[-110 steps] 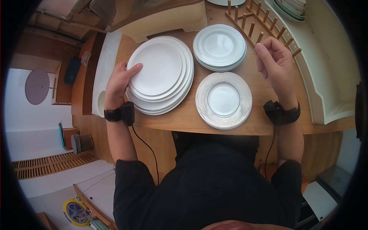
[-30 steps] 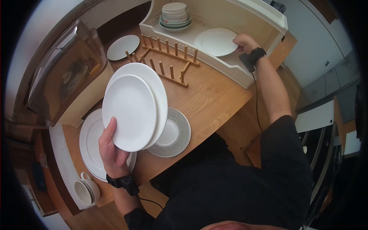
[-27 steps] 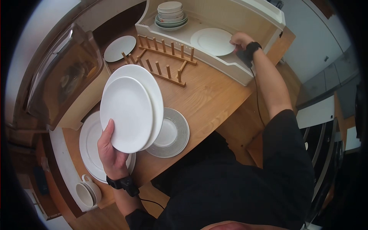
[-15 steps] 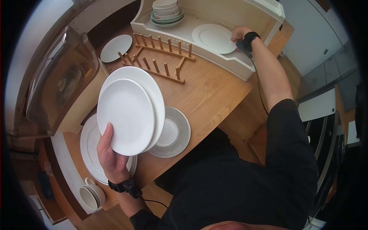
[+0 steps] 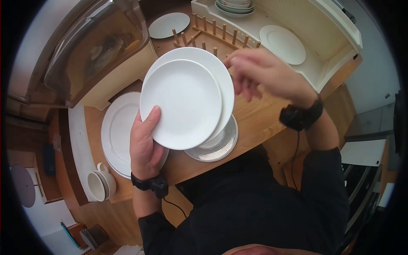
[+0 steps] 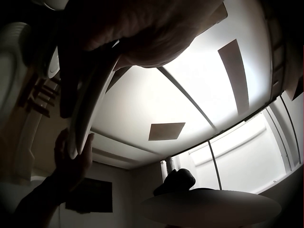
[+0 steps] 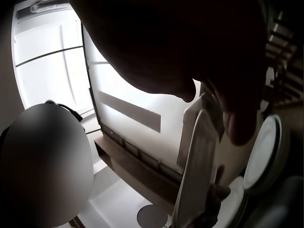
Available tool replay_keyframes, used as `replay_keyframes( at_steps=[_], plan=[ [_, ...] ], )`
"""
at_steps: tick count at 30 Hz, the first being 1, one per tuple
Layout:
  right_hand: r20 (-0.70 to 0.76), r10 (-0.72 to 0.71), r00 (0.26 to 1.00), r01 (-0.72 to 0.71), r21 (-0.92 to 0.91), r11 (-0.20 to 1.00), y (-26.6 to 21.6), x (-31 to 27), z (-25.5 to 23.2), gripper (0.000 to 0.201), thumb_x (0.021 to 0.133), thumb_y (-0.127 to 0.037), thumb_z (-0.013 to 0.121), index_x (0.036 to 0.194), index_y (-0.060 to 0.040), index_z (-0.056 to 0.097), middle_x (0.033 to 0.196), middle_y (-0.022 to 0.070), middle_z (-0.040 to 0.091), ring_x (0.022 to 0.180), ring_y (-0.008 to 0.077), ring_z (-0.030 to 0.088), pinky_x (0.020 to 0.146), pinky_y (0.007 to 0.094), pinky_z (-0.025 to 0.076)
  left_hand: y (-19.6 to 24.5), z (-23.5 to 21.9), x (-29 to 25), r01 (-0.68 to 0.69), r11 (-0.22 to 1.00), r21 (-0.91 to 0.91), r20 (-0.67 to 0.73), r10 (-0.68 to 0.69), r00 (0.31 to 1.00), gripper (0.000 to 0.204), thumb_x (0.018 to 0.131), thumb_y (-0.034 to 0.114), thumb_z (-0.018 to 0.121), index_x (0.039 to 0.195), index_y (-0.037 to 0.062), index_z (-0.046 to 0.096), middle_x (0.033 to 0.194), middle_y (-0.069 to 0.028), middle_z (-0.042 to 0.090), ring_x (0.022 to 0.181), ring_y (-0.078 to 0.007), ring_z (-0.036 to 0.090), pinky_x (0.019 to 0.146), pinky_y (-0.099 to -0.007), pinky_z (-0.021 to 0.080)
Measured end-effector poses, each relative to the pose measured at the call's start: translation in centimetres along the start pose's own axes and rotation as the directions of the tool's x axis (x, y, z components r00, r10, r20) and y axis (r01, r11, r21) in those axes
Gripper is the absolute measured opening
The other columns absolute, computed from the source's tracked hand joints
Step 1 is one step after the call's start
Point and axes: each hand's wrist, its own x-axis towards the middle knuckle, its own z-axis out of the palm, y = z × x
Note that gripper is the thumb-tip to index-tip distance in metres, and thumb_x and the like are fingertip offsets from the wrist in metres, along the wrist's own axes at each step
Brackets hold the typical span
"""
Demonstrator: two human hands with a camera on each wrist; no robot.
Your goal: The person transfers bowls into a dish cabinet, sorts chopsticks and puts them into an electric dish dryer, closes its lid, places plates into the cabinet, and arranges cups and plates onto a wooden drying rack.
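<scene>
My left hand (image 5: 146,142) grips two round white plates, thumb over the front rim. The smaller front plate (image 5: 182,106) overlaps the larger back plate (image 5: 227,80), and both are raised and tilted above the table. My right hand (image 5: 265,74) is blurred, fingers loosely bent and apart, right by the right edge of the back plate. In the right wrist view the plate edge (image 7: 197,166) shows between the thumb and fingers. Below lie large white plates (image 5: 114,127) and a silver ridged plate (image 5: 223,148), partly hidden by the held plates.
A wooden peg rack (image 5: 214,32) stands behind the held plates. Beyond it, a cream tray-like rack (image 5: 316,63) holds a white plate (image 5: 282,44) and stacked bowls (image 5: 236,8). Another plate (image 5: 170,25) lies at the back. Cups (image 5: 101,185) sit near the left table edge.
The left hand has lifted two plates off the left stack. The right hand has let go of the plate lying in the cream rack and swung back left to the held plates.
</scene>
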Motion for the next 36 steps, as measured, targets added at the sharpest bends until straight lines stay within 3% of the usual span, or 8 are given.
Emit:
replay_keyframes(
  at_steps=[6, 7, 14, 16, 20, 23, 28, 36],
  plan=[
    [-0.061, -0.062, 0.996, 0.061, -0.009, 0.998, 0.3, 1.1, 2.6, 0.026, 0.097, -0.014, 0.047, 0.086, 0.0040, 0.062, 0.063, 0.0068, 0.064, 0.050, 0.0110, 0.062, 0.046, 0.0255, 0.047, -0.3, -0.2, 0.1, 0.039, 0.999, 0.025, 0.024, -0.040, 0.999, 0.047, 0.105, 0.016, 0.051, 0.145, -0.0059, 0.039, 0.139, -0.0210, 0.057, 0.124, -0.0291, 0.061, 0.107, -0.0413, 0.050],
    [-0.068, -0.013, 0.998, 0.013, -0.001, 1.000, 0.1, 0.9, 2.4, 0.026, 0.101, -0.017, 0.050, 0.097, 0.0047, 0.064, 0.068, 0.0033, 0.063, 0.049, 0.0069, 0.056, 0.047, 0.0222, 0.045, -0.2, -0.3, 0.1, 0.051, 0.998, 0.026, 0.044, -0.052, 0.998, 0.047, 0.105, 0.016, 0.051, 0.145, -0.0059, 0.039, 0.139, -0.0210, 0.057, 0.124, -0.0291, 0.061, 0.107, -0.0413, 0.050],
    [-0.295, -0.016, 0.955, 0.004, -0.044, 0.999, -0.3, -0.9, -0.9, 0.027, 0.102, -0.020, 0.053, 0.104, 0.0052, 0.063, 0.071, 0.0028, 0.064, 0.050, 0.0065, 0.057, 0.047, 0.0206, 0.045, 0.2, -1.3, 0.1, 0.103, 0.989, -0.101, 0.106, -0.093, 0.990, 0.048, 0.107, 0.016, 0.045, 0.149, -0.0046, 0.032, 0.143, -0.0224, 0.052, 0.127, -0.0318, 0.059, 0.106, -0.0448, 0.051],
    [-0.550, -0.058, 0.833, 0.033, -0.055, 0.998, -0.1, -1.5, -3.2, 0.026, 0.102, -0.020, 0.054, 0.108, 0.0041, 0.063, 0.073, 0.0019, 0.063, 0.050, 0.0054, 0.055, 0.044, 0.0193, 0.043, 0.2, -1.7, 0.2, 0.099, 0.976, -0.194, 0.132, -0.074, 0.989, 0.046, 0.107, 0.015, 0.048, 0.146, -0.0056, 0.038, 0.141, -0.0206, 0.055, 0.127, -0.0304, 0.059, 0.110, -0.0449, 0.049],
    [-0.765, -0.012, 0.644, 0.010, -0.007, 1.000, 3.6, -2.3, -12.3, 0.023, 0.103, -0.020, 0.052, 0.098, 0.0011, 0.061, 0.070, 0.0008, 0.060, 0.048, 0.0052, 0.048, 0.042, 0.0180, 0.038, 0.5, -1.9, 0.1, 0.069, 0.973, -0.222, 0.125, -0.042, 0.991, 0.045, 0.107, 0.015, 0.048, 0.145, -0.0064, 0.039, 0.142, -0.0209, 0.055, 0.128, -0.0309, 0.058, 0.111, -0.0457, 0.048],
    [-0.766, 0.050, 0.640, -0.084, -0.005, 0.996, 7.1, -3.1, -18.5, 0.019, 0.101, -0.015, 0.050, 0.093, 0.0006, 0.058, 0.073, 0.0052, 0.061, 0.051, 0.0065, 0.050, 0.043, 0.0181, 0.037, 0.4, -1.6, 0.0, 0.063, 0.978, -0.200, 0.068, -0.051, 0.996, 0.047, 0.107, 0.016, 0.044, 0.149, -0.0046, 0.034, 0.144, -0.0215, 0.052, 0.128, -0.0323, 0.058, 0.107, -0.0465, 0.051],
    [-0.731, 0.388, 0.561, -0.105, 0.403, 0.909, 12.6, -2.8, -21.5, 0.019, 0.095, -0.005, 0.044, 0.104, 0.0041, 0.058, 0.079, 0.0134, 0.065, 0.056, 0.0098, 0.052, 0.045, 0.0227, 0.040, 0.3, -1.6, 0.0, 0.076, 0.979, -0.189, 0.093, -0.059, 0.994, 0.046, 0.107, 0.015, 0.046, 0.147, -0.0057, 0.036, 0.144, -0.0214, 0.053, 0.129, -0.0317, 0.058, 0.109, -0.0462, 0.049],
    [-0.714, 0.446, 0.539, -0.258, 0.364, 0.895, 14.8, -2.7, -22.0, 0.015, 0.098, -0.008, 0.047, 0.104, 0.0016, 0.056, 0.083, 0.0122, 0.065, 0.056, 0.0094, 0.053, 0.046, 0.0213, 0.043, 0.4, -1.9, 0.1, 0.066, 0.980, -0.186, 0.098, -0.048, 0.994, 0.045, 0.107, 0.015, 0.047, 0.146, -0.0068, 0.038, 0.145, -0.0217, 0.052, 0.130, -0.0316, 0.057, 0.112, -0.0458, 0.047]
  ],
)
